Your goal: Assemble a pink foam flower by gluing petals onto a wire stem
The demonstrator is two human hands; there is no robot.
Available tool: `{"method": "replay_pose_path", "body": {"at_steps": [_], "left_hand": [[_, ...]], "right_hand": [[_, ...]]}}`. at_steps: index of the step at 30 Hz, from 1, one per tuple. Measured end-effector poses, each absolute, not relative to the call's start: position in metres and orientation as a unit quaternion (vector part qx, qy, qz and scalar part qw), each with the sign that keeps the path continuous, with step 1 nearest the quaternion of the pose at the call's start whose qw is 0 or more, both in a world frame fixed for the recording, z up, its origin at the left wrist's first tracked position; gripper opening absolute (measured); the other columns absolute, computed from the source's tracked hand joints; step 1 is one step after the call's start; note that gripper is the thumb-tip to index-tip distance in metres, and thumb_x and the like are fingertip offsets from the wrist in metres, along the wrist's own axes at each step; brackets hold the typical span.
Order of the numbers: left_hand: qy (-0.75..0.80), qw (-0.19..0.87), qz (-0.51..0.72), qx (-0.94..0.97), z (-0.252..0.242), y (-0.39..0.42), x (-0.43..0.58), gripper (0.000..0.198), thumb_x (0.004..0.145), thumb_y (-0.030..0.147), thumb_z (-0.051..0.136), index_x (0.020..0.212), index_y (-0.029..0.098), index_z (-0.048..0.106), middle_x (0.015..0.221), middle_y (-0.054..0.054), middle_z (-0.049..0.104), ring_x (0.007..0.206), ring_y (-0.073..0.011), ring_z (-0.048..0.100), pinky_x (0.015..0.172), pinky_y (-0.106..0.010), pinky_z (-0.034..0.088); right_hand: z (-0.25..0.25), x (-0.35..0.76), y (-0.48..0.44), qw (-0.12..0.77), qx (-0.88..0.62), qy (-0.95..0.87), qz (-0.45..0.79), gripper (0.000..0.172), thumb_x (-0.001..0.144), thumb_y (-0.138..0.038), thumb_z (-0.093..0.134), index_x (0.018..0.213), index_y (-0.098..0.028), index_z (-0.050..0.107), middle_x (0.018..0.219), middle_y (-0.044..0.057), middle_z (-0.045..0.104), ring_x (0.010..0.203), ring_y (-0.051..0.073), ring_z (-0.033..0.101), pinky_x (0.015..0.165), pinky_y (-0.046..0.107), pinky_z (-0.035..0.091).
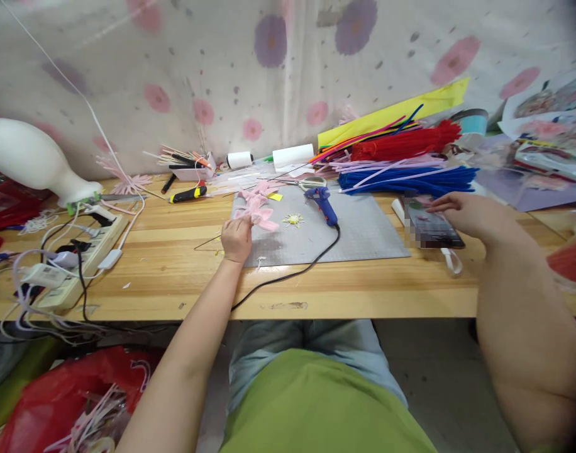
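My left hand is closed, fingers pinched around a pink fuzzy flower with pointed petals, held over the left part of a grey cutting mat. A thin dark wire stem sticks out to the left of that hand. My right hand reaches to a phone, its fingers stretched out and touching the lit screen. The phone leans at the mat's right edge, with part of it blurred out. Lying on the mat are a small yellow-and-white starburst piece and a blue hot glue gun with a black cord.
Behind the mat lie scissors and bundles of blue pipe cleaners and red pipe cleaners. A yellow-black utility knife sits left of them. A power strip with tangled cables and a white mannequin head occupy the left.
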State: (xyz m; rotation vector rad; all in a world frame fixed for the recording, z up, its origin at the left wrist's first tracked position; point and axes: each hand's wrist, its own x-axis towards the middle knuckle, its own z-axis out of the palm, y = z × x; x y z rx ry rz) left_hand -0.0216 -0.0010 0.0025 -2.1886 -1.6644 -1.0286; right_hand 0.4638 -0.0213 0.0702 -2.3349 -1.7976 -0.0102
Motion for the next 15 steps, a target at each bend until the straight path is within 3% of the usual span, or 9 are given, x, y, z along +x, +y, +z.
{"method": "replay_pose_path", "body": {"at_steps": [3, 7, 11, 15], "left_hand": [[-0.598, 0.092, -0.34, -0.72, 0.002, -0.001, -0.02, 0.038, 0.093, 0.033, 0.034, 0.111, 0.014, 0.062, 0.101, -0.018, 0.067, 0.099, -0.0253, 0.06, 0.085, -0.037, 0.04], [-0.625, 0.052, -0.341, -0.7, 0.007, -0.002, -0.016, 0.038, 0.093, 0.028, 0.034, 0.118, 0.014, 0.059, 0.11, -0.018, 0.062, 0.106, -0.0266, 0.056, 0.091, -0.037, 0.04], [-0.63, 0.013, -0.343, -0.697, 0.022, -0.003, -0.016, 0.034, 0.093, 0.027, 0.035, 0.109, 0.014, 0.062, 0.102, -0.016, 0.06, 0.101, -0.0267, 0.056, 0.089, -0.038, 0.041], [-0.65, -0.054, -0.359, -0.667, 0.047, 0.003, -0.016, 0.026, 0.091, 0.025, 0.04, 0.084, 0.017, 0.063, 0.089, -0.012, 0.061, 0.093, -0.0247, 0.057, 0.083, -0.036, 0.043]], "right_hand": [[0.085, 0.445, -0.026, 0.107, -0.796, -0.582, 0.131, 0.026, 0.078, -0.012, 0.047, 0.094, -0.019, 0.067, 0.104, 0.009, 0.072, 0.092, 0.019, 0.063, 0.071, 0.029, 0.042], [0.089, 0.402, -0.031, 0.103, -0.647, -0.651, 0.383, 0.017, 0.08, -0.017, 0.047, 0.086, -0.016, 0.063, 0.09, 0.012, 0.071, 0.085, 0.017, 0.064, 0.079, 0.028, 0.045], [0.078, 0.348, -0.03, 0.088, -0.497, -0.684, 0.526, 0.018, 0.072, -0.024, 0.055, 0.086, -0.016, 0.063, 0.082, 0.007, 0.071, 0.072, 0.014, 0.062, 0.07, 0.027, 0.048], [0.067, 0.297, -0.022, 0.168, -0.451, -0.67, 0.565, 0.015, 0.066, -0.018, 0.056, 0.081, -0.015, 0.061, 0.072, 0.003, 0.068, 0.057, 0.009, 0.055, 0.056, 0.023, 0.045]]}}
